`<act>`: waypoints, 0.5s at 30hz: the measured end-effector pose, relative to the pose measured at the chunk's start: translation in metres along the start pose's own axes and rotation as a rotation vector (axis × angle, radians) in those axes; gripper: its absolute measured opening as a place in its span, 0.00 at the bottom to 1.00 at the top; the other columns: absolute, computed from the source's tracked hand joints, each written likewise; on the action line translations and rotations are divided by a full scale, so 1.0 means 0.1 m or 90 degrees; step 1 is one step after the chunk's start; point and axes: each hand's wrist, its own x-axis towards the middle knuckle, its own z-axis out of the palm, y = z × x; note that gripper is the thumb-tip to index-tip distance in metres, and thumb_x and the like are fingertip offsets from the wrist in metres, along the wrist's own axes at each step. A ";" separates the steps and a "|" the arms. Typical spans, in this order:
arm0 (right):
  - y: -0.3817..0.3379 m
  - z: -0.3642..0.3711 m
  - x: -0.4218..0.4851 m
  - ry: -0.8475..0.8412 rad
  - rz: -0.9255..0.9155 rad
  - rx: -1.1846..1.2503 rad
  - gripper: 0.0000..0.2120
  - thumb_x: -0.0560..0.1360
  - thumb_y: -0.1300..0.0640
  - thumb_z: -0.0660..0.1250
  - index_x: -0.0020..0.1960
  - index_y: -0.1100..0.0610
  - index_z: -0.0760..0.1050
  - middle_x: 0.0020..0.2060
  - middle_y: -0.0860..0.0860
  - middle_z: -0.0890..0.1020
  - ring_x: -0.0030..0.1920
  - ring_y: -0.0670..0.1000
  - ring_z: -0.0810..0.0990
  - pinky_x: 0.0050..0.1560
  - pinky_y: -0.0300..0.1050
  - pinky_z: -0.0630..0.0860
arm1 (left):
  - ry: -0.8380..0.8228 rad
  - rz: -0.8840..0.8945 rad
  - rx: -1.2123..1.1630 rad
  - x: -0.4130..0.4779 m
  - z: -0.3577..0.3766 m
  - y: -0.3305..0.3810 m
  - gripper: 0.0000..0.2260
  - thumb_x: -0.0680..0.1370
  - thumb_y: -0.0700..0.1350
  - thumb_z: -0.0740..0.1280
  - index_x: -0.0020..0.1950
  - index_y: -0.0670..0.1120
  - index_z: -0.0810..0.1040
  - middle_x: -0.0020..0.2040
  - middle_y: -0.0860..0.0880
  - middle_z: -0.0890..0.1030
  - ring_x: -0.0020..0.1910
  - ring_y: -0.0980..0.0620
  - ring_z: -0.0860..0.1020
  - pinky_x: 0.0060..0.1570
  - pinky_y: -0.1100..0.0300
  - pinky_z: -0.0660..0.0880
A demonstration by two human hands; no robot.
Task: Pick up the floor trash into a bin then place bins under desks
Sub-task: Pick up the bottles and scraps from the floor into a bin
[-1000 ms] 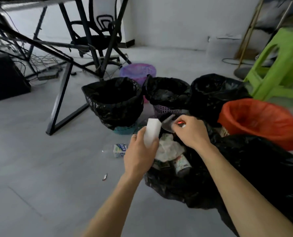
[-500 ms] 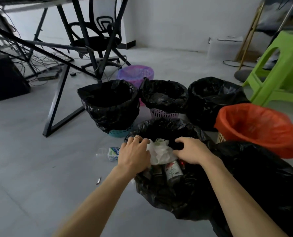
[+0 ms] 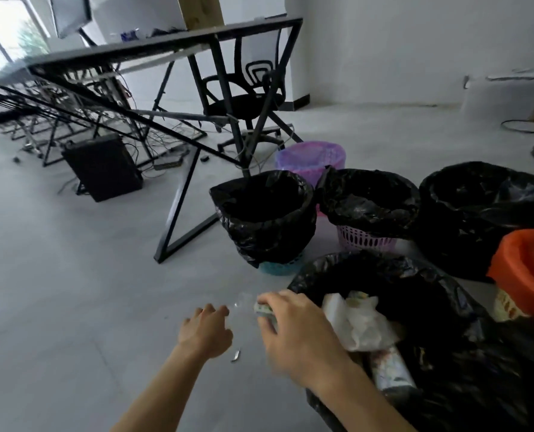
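Note:
My right hand (image 3: 293,328) reaches left of the near black-lined bin (image 3: 393,269) and grips a small blue-and-white packet (image 3: 263,309) just above the floor. My left hand (image 3: 205,330) hovers beside it with loosely curled fingers and holds nothing; it is close to a clear plastic wrapper (image 3: 243,302). A small scrap (image 3: 236,355) lies on the floor between my hands. The near bin holds crumpled white paper (image 3: 357,325) and a printed can (image 3: 390,374).
Behind stand a black-lined teal bin (image 3: 265,213), a black-lined pink basket (image 3: 368,210), a purple bin (image 3: 309,157), a large black bin (image 3: 477,213) and an orange-lined bin (image 3: 524,275). A black-framed desk (image 3: 178,42), an office chair (image 3: 243,104) and a black box (image 3: 103,166) are at left.
Both hands left the near bin's opening and moved left and down to the floor. The white block is no longer in my left hand. My right hand took hold of the packet.

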 end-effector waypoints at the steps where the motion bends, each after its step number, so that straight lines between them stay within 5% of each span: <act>1: -0.03 0.21 0.03 -0.024 -0.002 -0.024 0.14 0.81 0.52 0.58 0.66 0.49 0.71 0.61 0.48 0.76 0.63 0.51 0.72 0.62 0.48 0.73 | -0.020 -0.017 -0.005 0.04 0.12 -0.13 0.24 0.79 0.52 0.61 0.76 0.55 0.64 0.72 0.47 0.69 0.71 0.45 0.67 0.66 0.50 0.67; 5: 0.04 1.20 0.04 -0.222 0.088 -0.106 0.12 0.80 0.59 0.59 0.62 0.54 0.70 0.59 0.55 0.76 0.61 0.58 0.73 0.52 0.50 0.72 | -0.126 -0.045 -0.008 0.19 0.67 -0.61 0.25 0.79 0.53 0.62 0.76 0.55 0.64 0.72 0.47 0.69 0.71 0.45 0.68 0.66 0.51 0.70; 9: 0.44 1.87 -0.13 -0.397 0.209 -0.167 0.16 0.80 0.56 0.60 0.67 0.55 0.67 0.65 0.55 0.70 0.67 0.59 0.68 0.62 0.51 0.72 | -0.162 -0.015 -0.017 0.49 1.05 -0.77 0.25 0.79 0.51 0.62 0.76 0.54 0.64 0.72 0.47 0.68 0.71 0.45 0.68 0.66 0.51 0.71; 12: 0.78 2.23 -0.23 -0.385 0.284 -0.212 0.20 0.77 0.55 0.60 0.69 0.54 0.66 0.67 0.55 0.67 0.70 0.60 0.65 0.66 0.50 0.69 | -0.155 0.047 -0.056 0.78 1.33 -0.72 0.26 0.79 0.49 0.62 0.77 0.55 0.63 0.72 0.47 0.67 0.71 0.45 0.68 0.65 0.50 0.71; 15: 1.00 2.50 -0.14 -0.233 0.316 -0.241 0.26 0.64 0.56 0.71 0.62 0.57 0.75 0.67 0.62 0.71 0.66 0.65 0.71 0.62 0.52 0.75 | -0.118 0.128 -0.106 0.97 1.59 -0.61 0.25 0.80 0.49 0.62 0.76 0.57 0.62 0.73 0.48 0.66 0.70 0.43 0.70 0.64 0.49 0.72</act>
